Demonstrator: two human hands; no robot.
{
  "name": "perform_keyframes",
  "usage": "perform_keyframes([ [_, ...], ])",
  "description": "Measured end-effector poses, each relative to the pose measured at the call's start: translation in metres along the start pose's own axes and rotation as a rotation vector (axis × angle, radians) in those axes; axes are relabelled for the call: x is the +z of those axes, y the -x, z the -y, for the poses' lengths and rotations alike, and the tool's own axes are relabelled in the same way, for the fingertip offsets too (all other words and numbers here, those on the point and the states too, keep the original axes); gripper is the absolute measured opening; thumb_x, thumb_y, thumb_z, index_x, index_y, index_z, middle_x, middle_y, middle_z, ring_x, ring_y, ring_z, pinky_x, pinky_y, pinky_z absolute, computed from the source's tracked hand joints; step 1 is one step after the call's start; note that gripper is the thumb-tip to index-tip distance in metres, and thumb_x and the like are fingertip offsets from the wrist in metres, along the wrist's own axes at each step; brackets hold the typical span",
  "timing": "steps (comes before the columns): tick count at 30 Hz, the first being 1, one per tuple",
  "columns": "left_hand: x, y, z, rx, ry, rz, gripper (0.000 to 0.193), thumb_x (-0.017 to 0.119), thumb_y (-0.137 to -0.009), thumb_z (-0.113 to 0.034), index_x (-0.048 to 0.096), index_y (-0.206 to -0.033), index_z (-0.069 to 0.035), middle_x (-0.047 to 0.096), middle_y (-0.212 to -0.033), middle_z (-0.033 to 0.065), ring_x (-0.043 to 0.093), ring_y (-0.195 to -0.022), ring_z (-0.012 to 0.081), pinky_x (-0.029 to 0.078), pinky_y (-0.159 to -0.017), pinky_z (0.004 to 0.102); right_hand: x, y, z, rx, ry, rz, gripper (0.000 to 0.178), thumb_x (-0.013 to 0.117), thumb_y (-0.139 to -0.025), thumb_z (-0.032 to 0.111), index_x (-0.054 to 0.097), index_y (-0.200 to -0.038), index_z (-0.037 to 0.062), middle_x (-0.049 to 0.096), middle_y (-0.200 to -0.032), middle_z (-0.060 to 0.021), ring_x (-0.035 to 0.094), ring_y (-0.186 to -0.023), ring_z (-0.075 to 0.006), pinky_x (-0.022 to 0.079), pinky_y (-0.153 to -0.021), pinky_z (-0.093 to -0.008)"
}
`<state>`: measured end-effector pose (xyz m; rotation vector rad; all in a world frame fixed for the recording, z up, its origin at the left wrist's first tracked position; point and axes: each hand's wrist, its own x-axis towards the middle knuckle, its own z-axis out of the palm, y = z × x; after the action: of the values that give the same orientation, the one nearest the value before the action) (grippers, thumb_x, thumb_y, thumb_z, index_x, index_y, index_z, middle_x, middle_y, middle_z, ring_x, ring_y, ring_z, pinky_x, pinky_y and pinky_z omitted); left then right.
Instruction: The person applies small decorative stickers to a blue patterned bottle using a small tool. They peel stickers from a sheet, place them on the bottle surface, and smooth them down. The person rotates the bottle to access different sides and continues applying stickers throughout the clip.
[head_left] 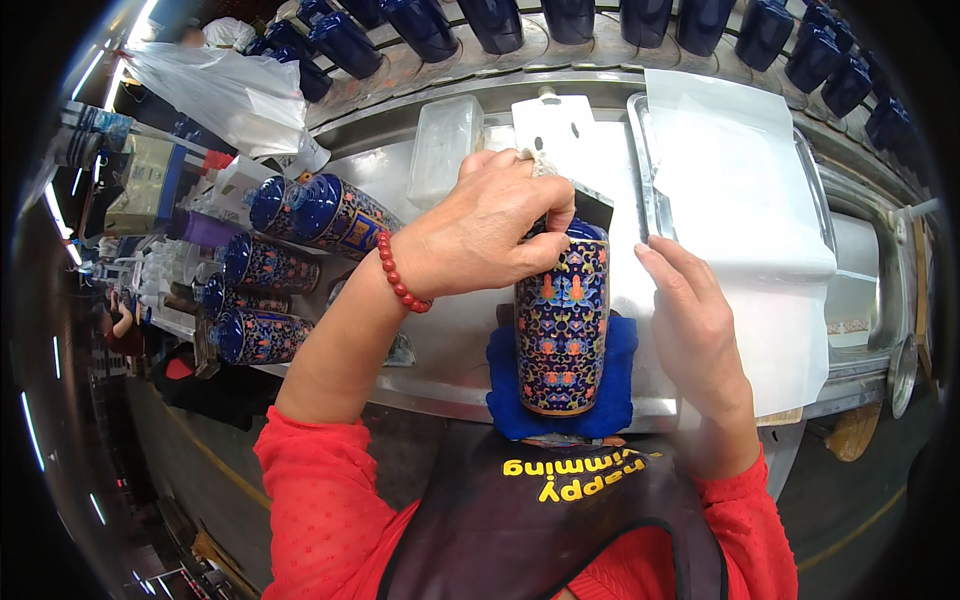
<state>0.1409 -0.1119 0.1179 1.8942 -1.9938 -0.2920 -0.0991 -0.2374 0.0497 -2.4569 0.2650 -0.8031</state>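
Note:
A dark blue bottle (562, 330) with a colourful floral pattern and gold lines rests on a folded blue cloth (505, 375), close in front of me. My left hand (510, 215), wearing a red bead bracelet, is closed with bent fingers around the bottle's far end. Its thumb touches the shoulder, and the neck is hidden beneath the hand. Beside those fingers, a dark angular piece (597, 207) shows; its kind is unclear. To the right, apart from the bottle, my right hand (695, 310) is open, index finger stretched toward a metal tray (642, 150).
White paper sheets (735, 180) cover much of the tray. Farther off are a translucent box (445, 145) and a white card (555, 125). Several patterned bottles (268, 262) lie at left, near a plastic bag (225, 95). Plain blue bottles (495, 25) line a curved conveyor at the back.

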Motion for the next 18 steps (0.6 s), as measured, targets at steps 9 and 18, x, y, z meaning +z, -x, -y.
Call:
perform_keyframes([
  [9,0.0025,0.0011,0.0011,0.022,-0.019,-0.032,0.010,0.064,-0.085,-0.019,0.061,-0.091,-0.011,0.060,-0.084,0.0050,0.051,-0.085,0.0270,0.038,-0.088,0.0389,-0.0004,0.0002,-0.0012,-0.005,0.003,0.008,0.053,0.058,-0.081,-0.015,0.062,-0.131,-0.0002,0.062,-0.125,-0.0256,0.063,-0.113,-0.0422,0.053,-0.096,-0.0467],
  [18,0.0053,0.0023,0.0029,0.025,-0.017,-0.064,0.013,0.064,-0.085,-0.020,0.061,-0.090,-0.009,0.061,-0.086,0.0060,0.054,-0.089,0.0276,0.038,-0.095,0.0401,-0.0002,0.0006,-0.0002,0.002,-0.006,0.018,0.052,0.058,-0.081,-0.015,0.063,-0.130,-0.0007,0.063,-0.125,-0.0260,0.063,-0.114,-0.0426,0.052,-0.098,-0.0471],
])
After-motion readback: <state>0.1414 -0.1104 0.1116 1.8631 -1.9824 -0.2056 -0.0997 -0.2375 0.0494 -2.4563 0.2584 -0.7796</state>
